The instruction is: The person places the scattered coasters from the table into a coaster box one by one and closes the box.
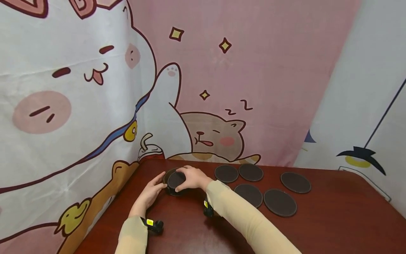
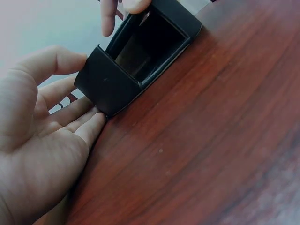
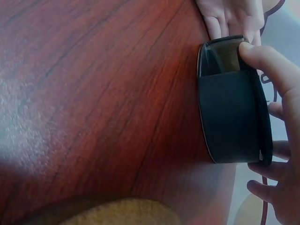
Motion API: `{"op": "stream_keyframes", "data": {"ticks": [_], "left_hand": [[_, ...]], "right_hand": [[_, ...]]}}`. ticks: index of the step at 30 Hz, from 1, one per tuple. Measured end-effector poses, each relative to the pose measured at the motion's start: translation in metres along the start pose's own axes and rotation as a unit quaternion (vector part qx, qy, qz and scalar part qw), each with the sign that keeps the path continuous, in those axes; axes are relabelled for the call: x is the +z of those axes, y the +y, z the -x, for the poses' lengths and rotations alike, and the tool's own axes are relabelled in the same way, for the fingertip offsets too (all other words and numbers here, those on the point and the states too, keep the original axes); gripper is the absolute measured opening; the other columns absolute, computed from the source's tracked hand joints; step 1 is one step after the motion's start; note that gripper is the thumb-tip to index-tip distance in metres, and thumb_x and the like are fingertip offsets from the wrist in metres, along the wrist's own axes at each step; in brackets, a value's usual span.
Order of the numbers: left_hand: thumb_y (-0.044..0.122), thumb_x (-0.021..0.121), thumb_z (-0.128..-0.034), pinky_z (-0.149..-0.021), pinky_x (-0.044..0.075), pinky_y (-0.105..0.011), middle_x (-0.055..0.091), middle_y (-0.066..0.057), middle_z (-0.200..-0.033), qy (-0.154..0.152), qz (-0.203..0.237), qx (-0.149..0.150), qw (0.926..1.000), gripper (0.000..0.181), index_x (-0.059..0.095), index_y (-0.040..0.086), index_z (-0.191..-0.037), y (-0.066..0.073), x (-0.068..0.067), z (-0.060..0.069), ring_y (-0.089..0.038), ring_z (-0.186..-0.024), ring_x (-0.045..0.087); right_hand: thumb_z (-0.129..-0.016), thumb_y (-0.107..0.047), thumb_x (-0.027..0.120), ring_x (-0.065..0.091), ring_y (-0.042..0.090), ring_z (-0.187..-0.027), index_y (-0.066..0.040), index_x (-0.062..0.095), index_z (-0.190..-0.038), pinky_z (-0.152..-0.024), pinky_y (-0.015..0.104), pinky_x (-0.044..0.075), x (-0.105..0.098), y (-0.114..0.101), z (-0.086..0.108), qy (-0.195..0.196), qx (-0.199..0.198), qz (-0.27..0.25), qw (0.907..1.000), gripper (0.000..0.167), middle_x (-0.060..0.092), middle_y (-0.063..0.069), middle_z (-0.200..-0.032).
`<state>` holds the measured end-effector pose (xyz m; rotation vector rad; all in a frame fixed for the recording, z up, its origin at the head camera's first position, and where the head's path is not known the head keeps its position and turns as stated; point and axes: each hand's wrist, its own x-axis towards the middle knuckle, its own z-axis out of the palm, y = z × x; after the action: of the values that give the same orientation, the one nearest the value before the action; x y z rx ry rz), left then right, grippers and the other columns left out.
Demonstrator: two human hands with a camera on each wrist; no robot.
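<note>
A round black coaster holder [image 1: 172, 192] with a cut-out in its side wall stands on the table at the left, seen close up in the left wrist view [image 2: 105, 86]. My left hand [image 1: 149, 193] holds its left side, thumb near the upper rim and fingers lower on the wall. Over the holder's top lies a dark round coaster [image 1: 176, 180], gripped by my right hand [image 1: 194, 177] with the thumb at its near edge and fingers at the far side. In the right wrist view the coaster's edge [image 3: 264, 122] sits a little off the holder's rim.
Several dark round coasters lie flat on the reddish-brown table [image 1: 187, 225], one of them [image 1: 280, 203] right of my right forearm and another [image 1: 295, 182] farther right. A printed cloth [image 1: 269, 70] hangs behind the table and along its left side.
</note>
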<state>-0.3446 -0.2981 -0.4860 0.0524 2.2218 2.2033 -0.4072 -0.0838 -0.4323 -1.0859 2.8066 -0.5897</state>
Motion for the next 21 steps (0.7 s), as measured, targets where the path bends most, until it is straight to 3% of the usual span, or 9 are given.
{"op": "stream_keyframes", "data": {"ticks": [13,21], "left_hand": [[-0.001,0.055,-0.0896,-0.114,0.017,-0.048,0.02,-0.021,-0.157,0.0,0.001,0.007,1.0,0.069,0.027,0.004,-0.152,0.0,0.002,0.001,-0.033,-0.143,0.02],[-0.001,0.055,-0.0902,-0.115,0.017,-0.047,0.019,-0.02,-0.157,0.004,-0.006,0.003,1.0,0.068,0.028,0.004,-0.152,-0.002,0.0,0.0,-0.031,-0.144,0.018]], "right_hand": [[-0.079,-0.061,0.067,0.042,0.025,-0.134,-0.022,0.055,-0.138,-0.105,0.044,0.038,0.005,0.001,0.0,-0.002,0.002,0.044,0.999,0.072,0.041,0.006,-0.15],[-0.085,-0.059,0.062,0.046,0.023,-0.131,-0.02,0.056,-0.138,-0.104,0.043,0.039,-0.001,0.012,0.005,0.008,-0.005,0.006,0.9999,0.066,0.041,0.006,-0.15]]}}
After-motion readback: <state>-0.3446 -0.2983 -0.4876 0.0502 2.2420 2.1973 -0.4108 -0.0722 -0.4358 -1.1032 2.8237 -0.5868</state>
